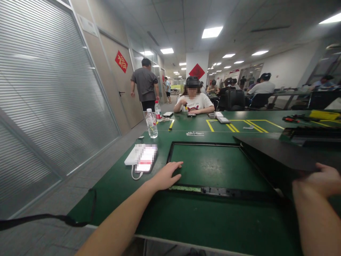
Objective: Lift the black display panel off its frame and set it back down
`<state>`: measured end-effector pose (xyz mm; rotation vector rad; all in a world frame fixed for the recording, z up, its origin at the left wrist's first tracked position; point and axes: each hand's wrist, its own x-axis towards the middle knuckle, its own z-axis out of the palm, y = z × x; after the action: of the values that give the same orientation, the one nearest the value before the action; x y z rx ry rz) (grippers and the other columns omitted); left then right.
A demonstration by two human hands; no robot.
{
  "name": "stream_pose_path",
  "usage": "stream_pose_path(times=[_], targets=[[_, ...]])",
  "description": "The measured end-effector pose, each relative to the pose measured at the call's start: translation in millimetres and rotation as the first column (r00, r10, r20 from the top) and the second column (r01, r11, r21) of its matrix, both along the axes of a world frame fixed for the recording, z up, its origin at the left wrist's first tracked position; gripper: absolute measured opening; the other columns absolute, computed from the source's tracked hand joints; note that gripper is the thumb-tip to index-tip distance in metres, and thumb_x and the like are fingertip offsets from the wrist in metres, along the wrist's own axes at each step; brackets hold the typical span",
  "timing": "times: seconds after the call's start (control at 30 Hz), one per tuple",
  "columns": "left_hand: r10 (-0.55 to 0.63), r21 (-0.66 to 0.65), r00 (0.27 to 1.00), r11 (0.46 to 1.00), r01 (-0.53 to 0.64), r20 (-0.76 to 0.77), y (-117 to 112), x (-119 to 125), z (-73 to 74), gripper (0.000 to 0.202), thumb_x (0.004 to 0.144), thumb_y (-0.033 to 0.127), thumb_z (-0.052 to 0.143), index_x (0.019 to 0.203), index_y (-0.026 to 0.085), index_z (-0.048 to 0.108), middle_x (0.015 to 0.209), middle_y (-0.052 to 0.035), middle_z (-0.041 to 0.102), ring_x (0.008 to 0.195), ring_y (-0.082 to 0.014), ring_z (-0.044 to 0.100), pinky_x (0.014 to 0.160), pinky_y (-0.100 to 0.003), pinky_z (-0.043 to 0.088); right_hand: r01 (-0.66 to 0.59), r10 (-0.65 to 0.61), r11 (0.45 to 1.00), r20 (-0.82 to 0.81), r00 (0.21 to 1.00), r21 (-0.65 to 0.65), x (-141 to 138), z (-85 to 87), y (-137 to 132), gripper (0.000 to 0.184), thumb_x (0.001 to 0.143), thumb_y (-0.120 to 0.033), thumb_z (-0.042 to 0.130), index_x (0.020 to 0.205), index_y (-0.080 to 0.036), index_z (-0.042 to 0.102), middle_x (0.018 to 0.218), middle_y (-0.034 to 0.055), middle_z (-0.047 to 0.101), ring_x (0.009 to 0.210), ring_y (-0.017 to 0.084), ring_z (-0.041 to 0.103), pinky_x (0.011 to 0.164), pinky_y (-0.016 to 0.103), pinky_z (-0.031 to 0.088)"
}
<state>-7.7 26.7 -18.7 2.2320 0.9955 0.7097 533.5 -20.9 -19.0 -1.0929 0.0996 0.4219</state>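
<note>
A black rectangular frame [234,193] lies flat on the green table, with the tabletop showing through its middle. Across its left side rests my left hand [167,175], fingers stretched out and thumb apart. A thin black panel [277,151] is tilted up along the frame's right side. My right hand [314,183], somewhat blurred, grips this panel near its front edge; some of its fingers are hidden. Along the frame's near bar runs a greenish strip [186,188].
Left of the frame lie a phone [146,158] and a white power bank [131,154] joined by a cable. Behind them stand two water bottles [151,124]. Black parts [311,135] lie at the right. A person [193,101] sits across the table.
</note>
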Motion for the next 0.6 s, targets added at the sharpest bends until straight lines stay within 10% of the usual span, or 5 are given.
stream_pose_path(times=[0.1, 0.3, 0.6], targets=[[0.003, -0.01, 1.0, 1.0, -0.004, -0.024, -1, -1, 1.6, 0.054, 0.09, 0.03, 0.07, 0.144, 0.025, 0.065, 0.133, -0.014, 0.073, 0.128, -0.0332, 0.064, 0.115, -0.05, 0.046, 0.217, -0.22, 0.974, 0.053, 0.974, 0.062, -18, 8.8, -5, 0.041, 0.059, -0.005, 0.055, 0.09, -0.03, 0.042, 0.132, -0.0017, 0.064, 0.093, 0.015, 0.074, 0.05, 0.021, 0.059], [-0.006, -0.015, 0.999, 1.0, 0.005, -0.043, 1, -2, 1.2, 0.045, 0.091, 0.032, 0.069, 0.136, 0.026, 0.071, 0.14, -0.0136, 0.07, 0.132, -0.0337, 0.063, 0.116, -0.051, 0.045, 0.198, -0.205, 0.973, 0.048, 0.978, 0.12, -31, 15.7, -3, 0.036, 0.058, -0.001, 0.055, 0.077, -0.024, 0.036, 0.085, -0.0085, 0.061, 0.069, 0.01, 0.069, 0.06, 0.022, 0.061], [-0.026, 0.038, 0.995, 0.999, 0.029, -0.092, 4, -3, -0.1, 0.039, 0.092, 0.03, 0.066, 0.129, 0.024, 0.075, 0.136, -0.0143, 0.071, 0.13, -0.0323, 0.063, 0.116, -0.049, 0.046, 0.109, -0.112, 0.994, -0.107, 0.988, -0.034, -30, 10.2, -1, 0.03, 0.06, 0.004, 0.055, 0.074, -0.019, 0.042, 0.071, -0.0124, 0.056, 0.042, 0.004, 0.053, 0.05, 0.019, 0.053]])
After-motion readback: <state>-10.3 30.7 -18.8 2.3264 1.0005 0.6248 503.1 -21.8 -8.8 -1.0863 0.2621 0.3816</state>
